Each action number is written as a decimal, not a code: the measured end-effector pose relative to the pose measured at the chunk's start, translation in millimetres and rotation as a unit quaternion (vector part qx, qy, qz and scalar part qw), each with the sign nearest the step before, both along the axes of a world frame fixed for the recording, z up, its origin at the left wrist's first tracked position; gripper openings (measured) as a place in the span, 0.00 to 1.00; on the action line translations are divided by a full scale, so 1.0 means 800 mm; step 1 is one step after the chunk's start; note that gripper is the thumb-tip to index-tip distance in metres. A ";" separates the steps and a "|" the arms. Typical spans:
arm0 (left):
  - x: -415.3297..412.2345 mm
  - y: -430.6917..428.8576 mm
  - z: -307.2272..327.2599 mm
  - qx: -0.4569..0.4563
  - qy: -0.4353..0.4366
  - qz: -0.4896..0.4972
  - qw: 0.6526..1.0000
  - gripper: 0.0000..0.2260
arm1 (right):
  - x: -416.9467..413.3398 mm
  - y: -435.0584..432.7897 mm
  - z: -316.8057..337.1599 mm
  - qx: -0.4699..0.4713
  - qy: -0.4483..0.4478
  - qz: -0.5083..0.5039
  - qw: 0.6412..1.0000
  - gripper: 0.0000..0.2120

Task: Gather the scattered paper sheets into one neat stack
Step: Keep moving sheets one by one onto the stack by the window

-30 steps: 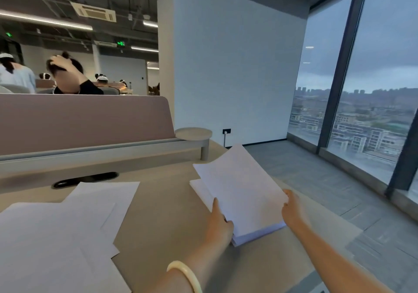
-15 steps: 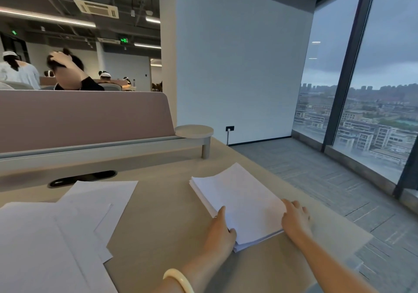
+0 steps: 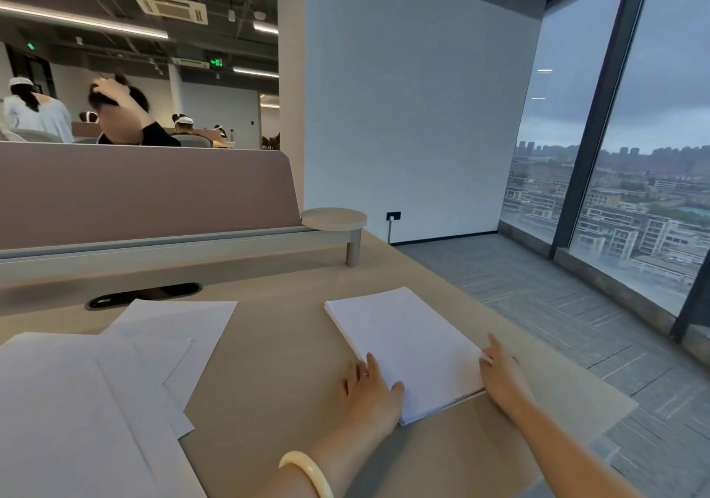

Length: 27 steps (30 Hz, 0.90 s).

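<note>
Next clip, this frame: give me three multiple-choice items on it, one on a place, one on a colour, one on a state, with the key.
1. Where do the loose sheets lie relative to the stack?
A. to its left
B. to its right
C. on top of it

2. The bracelet on the left wrist is:
A. black
B. cream
C. red

3. The stack is:
A. held up in the air
B. rolled up
C. flat on the table

Key:
1 A, the sheets spread over the table's left part.
2 B, the band is pale cream.
3 C, the stack lies flat, with the left hand and right hand at its two sides.
</note>
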<state>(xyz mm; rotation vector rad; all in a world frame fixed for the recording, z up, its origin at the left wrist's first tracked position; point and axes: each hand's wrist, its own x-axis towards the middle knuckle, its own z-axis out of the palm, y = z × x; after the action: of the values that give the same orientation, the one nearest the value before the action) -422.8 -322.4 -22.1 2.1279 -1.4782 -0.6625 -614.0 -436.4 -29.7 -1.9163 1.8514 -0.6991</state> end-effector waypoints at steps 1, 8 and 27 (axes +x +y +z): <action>0.000 -0.001 -0.001 0.000 -0.004 -0.002 1.000 0.31 | 0.001 0.000 0.001 0.003 0.001 0.004 1.000 0.25; 0.018 0.009 0.015 -0.035 0.013 0.013 0.999 0.32 | 0.009 0.019 0.025 -0.012 -0.006 0.004 1.000 0.28; 0.246 0.212 0.100 -0.228 -0.075 0.172 0.955 0.31 | 0.272 0.201 0.116 -0.100 -0.130 0.244 0.956 0.25</action>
<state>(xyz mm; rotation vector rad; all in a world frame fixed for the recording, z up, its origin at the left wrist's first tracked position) -226.2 -152.7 58.3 2.0183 -1.1461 -0.0232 -396.1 -275.9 62.8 -2.1659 1.1203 -0.9369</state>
